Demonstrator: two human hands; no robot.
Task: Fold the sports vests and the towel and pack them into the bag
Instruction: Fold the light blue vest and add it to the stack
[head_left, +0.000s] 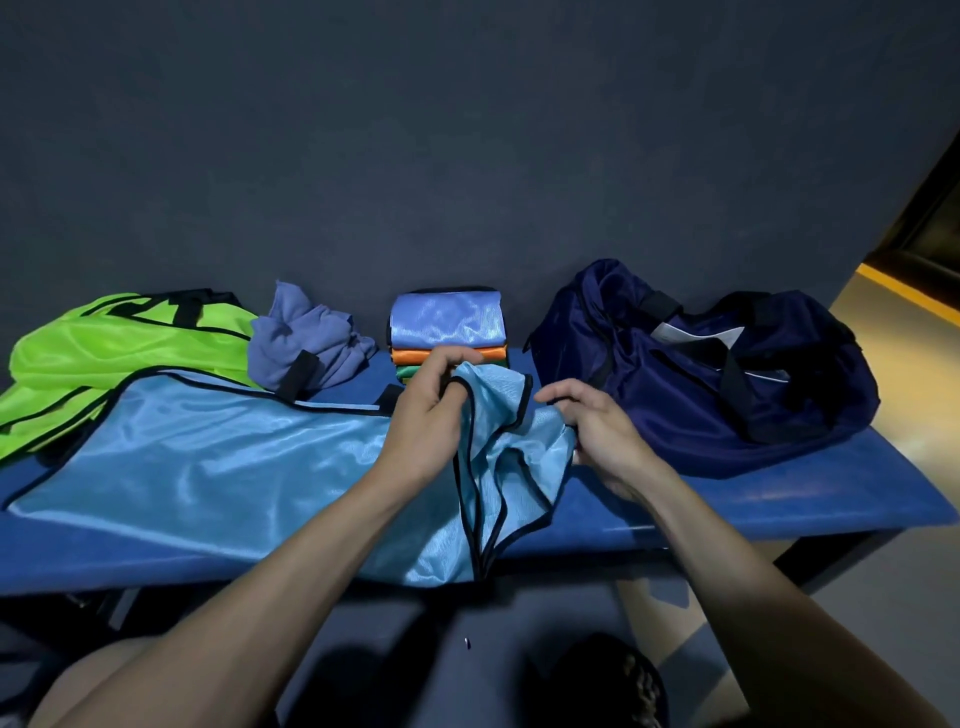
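left hand (431, 415): pinches a raised corner of the light blue vest (218, 467), fingers curled round its black-trimmed edge.
right hand (597, 431): fingers curled on bunched vest fabric just beside the left hand.
light blue vest: spread over the blue bench (727, 499), out to the left of both hands.
folded stack (447, 332): blue, orange, green, right behind the left hand.
navy bag (701, 364): open, beyond the right hand.
towel (306, 338): crumpled, far-left of the hands.
green vest (104, 353): beside the towel, further left.
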